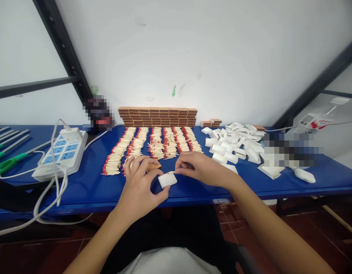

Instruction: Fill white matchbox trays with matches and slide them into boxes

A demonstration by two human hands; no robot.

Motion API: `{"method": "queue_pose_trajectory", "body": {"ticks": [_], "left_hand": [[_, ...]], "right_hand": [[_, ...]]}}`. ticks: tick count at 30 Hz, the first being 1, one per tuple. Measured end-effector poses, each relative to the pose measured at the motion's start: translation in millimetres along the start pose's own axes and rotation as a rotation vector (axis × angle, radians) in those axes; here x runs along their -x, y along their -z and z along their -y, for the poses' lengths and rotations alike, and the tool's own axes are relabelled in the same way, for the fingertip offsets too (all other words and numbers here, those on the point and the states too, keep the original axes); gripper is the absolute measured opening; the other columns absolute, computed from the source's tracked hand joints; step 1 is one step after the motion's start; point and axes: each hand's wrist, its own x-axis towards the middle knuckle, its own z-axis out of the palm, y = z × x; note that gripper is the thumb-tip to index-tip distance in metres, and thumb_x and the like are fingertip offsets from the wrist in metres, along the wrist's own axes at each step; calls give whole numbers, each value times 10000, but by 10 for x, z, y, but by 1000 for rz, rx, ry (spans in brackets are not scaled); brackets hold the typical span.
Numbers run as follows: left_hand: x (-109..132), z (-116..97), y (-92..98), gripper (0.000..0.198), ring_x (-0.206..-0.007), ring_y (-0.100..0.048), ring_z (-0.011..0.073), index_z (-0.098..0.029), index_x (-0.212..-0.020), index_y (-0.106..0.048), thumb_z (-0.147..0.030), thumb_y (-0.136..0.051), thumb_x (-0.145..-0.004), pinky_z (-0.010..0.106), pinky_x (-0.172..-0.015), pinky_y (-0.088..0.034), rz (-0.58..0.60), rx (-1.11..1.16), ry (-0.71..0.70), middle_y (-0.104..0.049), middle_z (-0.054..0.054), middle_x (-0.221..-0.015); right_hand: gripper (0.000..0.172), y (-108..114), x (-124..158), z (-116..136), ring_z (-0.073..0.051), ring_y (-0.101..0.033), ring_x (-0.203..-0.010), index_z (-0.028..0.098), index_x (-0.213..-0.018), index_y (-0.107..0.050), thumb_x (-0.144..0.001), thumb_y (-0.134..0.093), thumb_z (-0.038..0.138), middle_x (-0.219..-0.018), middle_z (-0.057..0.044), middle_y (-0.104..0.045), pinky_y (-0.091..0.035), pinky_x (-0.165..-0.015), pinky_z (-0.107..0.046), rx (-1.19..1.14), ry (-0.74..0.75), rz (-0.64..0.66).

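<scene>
My left hand (141, 182) grips a small white matchbox tray (168, 180) between thumb and fingers, just above the front part of the table. From the right, my right hand (193, 167) pinches a match (171, 172) at the tray's far edge, its red head pointing left. Whether more matches are in that pinch is hidden. Behind my left fingers lies a brown matchbox sleeve (154, 166), partly covered. Beyond both hands, rows of red-tipped matches (119, 152) run across the blue table (87, 190).
Stacked brown matchboxes (157, 117) line the wall. White empty trays (236, 140) are heaped at right, near a plastic bottle (319, 118) and a white rounded object (305, 175). At left are a power strip (64, 152), loose cables and green-handled tools (10, 163).
</scene>
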Motion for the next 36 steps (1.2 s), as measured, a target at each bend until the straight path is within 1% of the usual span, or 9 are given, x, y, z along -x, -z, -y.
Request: {"method": "queue_pose_trajectory", "body": {"ticks": [5,9,11,14,16,19,22,30,36], "left_hand": [[12,49,-36,186,-1263,-571,320,-248,-991,-753,-362,-843,-875,591,-1183,-280,-18,29,-27,-713,68,-1198],[19,79,-49,187,-1247,-569,308,-258,-1005,-759,-361,-854,-881,575,-1179,-281,-9,50,-32,-716,52,-1190],[19,86,-51,184,-1249,-562,310,-267,-1015,-765,-356,-855,-880,570,-1168,-288,1,55,-34,-714,50,-1196],[20,91,-58,185,-1254,-554,315,-273,-1015,-775,-338,-866,-868,566,-1154,-300,9,55,-32,-714,49,-1199],[21,95,-66,182,-1259,-550,319,-268,-1009,-778,-330,-867,-864,568,-1154,-303,6,54,-32,-716,51,-1195],[26,100,-78,185,-1259,-551,322,-260,-1009,-779,-333,-867,-863,578,-1161,-300,3,47,-31,-714,53,-1195],[31,102,-85,192,-1260,-556,324,-252,-1011,-777,-337,-864,-863,577,-1159,-306,-4,45,-34,-711,58,-1211],[33,109,-88,190,-1260,-552,327,-251,-1022,-768,-338,-850,-874,580,-1142,-327,3,42,-39,-713,66,-1225],[34,105,-85,197,-1270,-554,329,-259,-1028,-759,-339,-849,-872,572,-1145,-332,0,46,-39,-711,63,-1224]], "right_hand": [[93,-132,47,237,-170,-609,-826,180,-954,-687,-1036,-643,185,-955,-37,-674,-421,-736,-298,116,14,72],[91,-137,17,289,-166,-618,-818,176,-946,-700,-1026,-658,169,-948,-36,-676,-425,-738,-294,137,25,102],[94,-83,-19,237,-160,-606,-785,187,-931,-717,-1017,-680,198,-892,-22,-671,-415,-711,-285,91,18,75],[140,15,-125,38,-156,-574,-729,194,-894,-729,-1009,-694,265,-804,-9,-654,-399,-675,-283,58,-52,-96],[129,48,-219,-148,-162,-572,-739,184,-871,-728,-978,-723,255,-804,-17,-658,-397,-684,-287,113,-104,-188],[101,16,-339,-395,-166,-574,-734,177,-861,-730,-914,-789,240,-800,-21,-660,-396,-682,-286,157,-122,-146],[95,-59,-387,-513,-163,-572,-720,175,-855,-722,-934,-756,215,-811,-29,-664,-398,-681,-285,157,-116,-117],[142,-26,-299,-463,-167,-568,-733,182,-850,-669,-985,-694,216,-805,-25,-645,-403,-694,-285,143,-72,-91],[87,-66,-274,-353,-156,-550,-713,190,-882,-726,-965,-728,215,-807,-13,-620,-398,-672,-284,101,-25,-91]]}}
